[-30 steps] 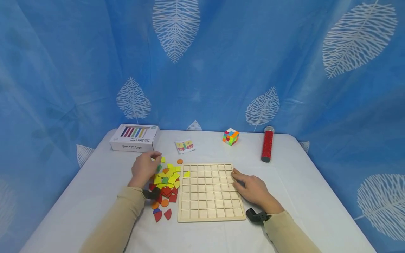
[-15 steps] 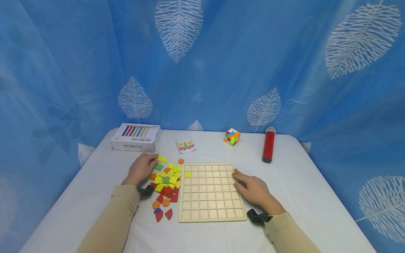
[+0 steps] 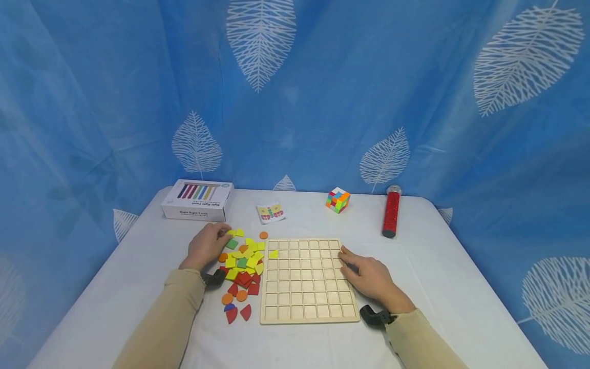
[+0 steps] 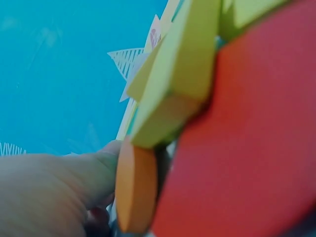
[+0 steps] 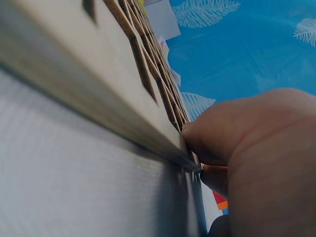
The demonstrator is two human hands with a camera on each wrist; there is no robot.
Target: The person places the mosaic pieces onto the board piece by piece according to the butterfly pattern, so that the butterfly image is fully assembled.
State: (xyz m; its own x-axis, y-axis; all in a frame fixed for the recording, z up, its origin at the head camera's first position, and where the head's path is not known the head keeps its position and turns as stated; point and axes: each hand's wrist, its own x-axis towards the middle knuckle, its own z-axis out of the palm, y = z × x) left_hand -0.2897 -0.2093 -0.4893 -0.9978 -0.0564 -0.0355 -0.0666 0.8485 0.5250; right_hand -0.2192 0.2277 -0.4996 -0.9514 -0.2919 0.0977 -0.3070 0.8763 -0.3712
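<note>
My left hand (image 3: 206,247) is at the upper left of a loose pile of flat coloured tiles. Its thumb and fingertips pinch a small yellow tile (image 3: 231,233); another yellow tile (image 3: 239,232) lies just right of it. In the left wrist view, an orange disc (image 4: 136,185), a yellow tile (image 4: 175,74) and a large red tile (image 4: 247,138) partly cover the fingertips. A wooden grid board (image 3: 308,322) lies right of the pile, with one yellow tile (image 3: 273,254) in an upper-left cell. My right hand (image 3: 369,274) rests on the board's right edge, fingers extended.
A white box (image 3: 198,201), a butterfly picture card (image 3: 271,213), a puzzle cube (image 3: 338,200) and a red glittery tube (image 3: 391,211) stand or lie along the back. Red tiles (image 3: 246,312) and orange discs (image 3: 227,299) lie at the pile's near end.
My left hand has drawn back slightly left from the pile, uncovering green and orange tiles. The two yellow tiles at its fingertips now lie slightly apart. The right hand stays on the board.
</note>
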